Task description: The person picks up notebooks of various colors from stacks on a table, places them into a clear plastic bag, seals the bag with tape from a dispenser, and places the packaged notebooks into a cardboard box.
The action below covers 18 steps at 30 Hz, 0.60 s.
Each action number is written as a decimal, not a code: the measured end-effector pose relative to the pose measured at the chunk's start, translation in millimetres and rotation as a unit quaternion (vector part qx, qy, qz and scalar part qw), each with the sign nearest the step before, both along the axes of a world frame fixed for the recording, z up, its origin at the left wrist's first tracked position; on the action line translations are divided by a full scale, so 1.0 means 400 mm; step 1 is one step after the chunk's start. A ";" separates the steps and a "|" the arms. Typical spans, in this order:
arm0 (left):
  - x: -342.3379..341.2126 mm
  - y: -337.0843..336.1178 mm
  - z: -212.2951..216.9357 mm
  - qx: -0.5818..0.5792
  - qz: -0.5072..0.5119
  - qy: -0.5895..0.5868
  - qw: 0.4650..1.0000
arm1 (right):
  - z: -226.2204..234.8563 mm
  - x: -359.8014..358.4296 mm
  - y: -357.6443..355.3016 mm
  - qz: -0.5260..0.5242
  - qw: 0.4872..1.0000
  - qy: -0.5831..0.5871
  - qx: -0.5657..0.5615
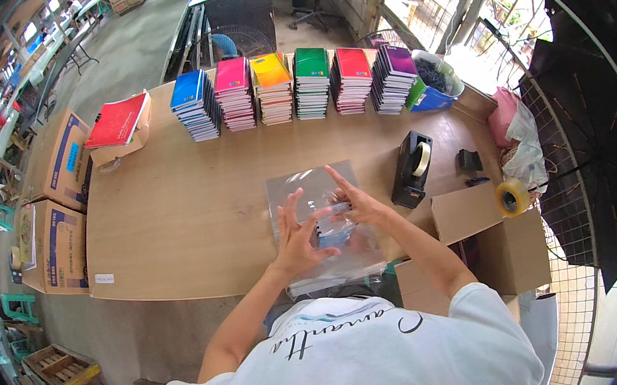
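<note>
I had both hands over a layered stack of clear plastic sleeves [283, 186] at the near edge of the wooden surface [173, 208]. The left grip [295, 246] was spread, thumb well away from the fingers, and the right grip [362, 209] was just beside it, forefinger extended; film glinted at its other fingers, but from my end I could not tell whether they pinched it. On my right, an open cardboard box [519, 248] stood with flaps folded out, its inside too dark for me to read, and a roll of clear tape [512, 198] rested at its upper edge. A black dispenser [407, 181] farther in carried its own tape roll [420, 158]. At the far right corner I saw a blue-and-white tub [430, 95] holding a dark, tangled mass, and nearer, a pink bag [501, 116] beside a translucent plastic bag [523, 136] whose contents I could not make out. To the far left, a shallow carton [137, 141] bore red booklets [116, 123]; two printed cartons [63, 243] stood against the surface's left end. Six notebook stacks [311, 82] lined the far edge: blue, pink, yellow, green, red and purple.
</note>
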<state>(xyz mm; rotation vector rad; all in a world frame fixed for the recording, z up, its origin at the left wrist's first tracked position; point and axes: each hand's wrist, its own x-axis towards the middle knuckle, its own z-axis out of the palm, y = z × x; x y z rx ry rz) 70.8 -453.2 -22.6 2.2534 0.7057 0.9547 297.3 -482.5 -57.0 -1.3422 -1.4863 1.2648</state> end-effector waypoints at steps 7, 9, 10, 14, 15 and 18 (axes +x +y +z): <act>0.057 -0.003 -0.102 0.005 0.009 -0.041 0.999 | -0.006 -0.003 0.002 -0.008 0.999 0.049 0.022; 0.062 -0.010 -0.110 0.002 0.015 -0.048 0.999 | -0.001 -0.005 -0.009 -0.023 0.998 0.055 0.025; 0.068 -0.007 -0.120 -0.002 0.020 -0.052 0.998 | -0.011 -0.002 -0.008 -0.024 0.998 0.060 0.019; 0.076 -0.011 -0.145 -0.045 0.016 -0.066 0.997 | -0.034 0.007 -0.001 -0.186 0.945 0.266 -0.044; 0.076 -0.012 -0.150 -0.069 0.016 -0.082 0.994 | -0.034 0.002 0.003 -0.259 0.894 0.358 -0.070; 0.081 -0.027 -0.158 -0.129 0.020 -0.112 0.985 | -0.029 0.030 -0.013 -0.111 0.993 0.040 0.025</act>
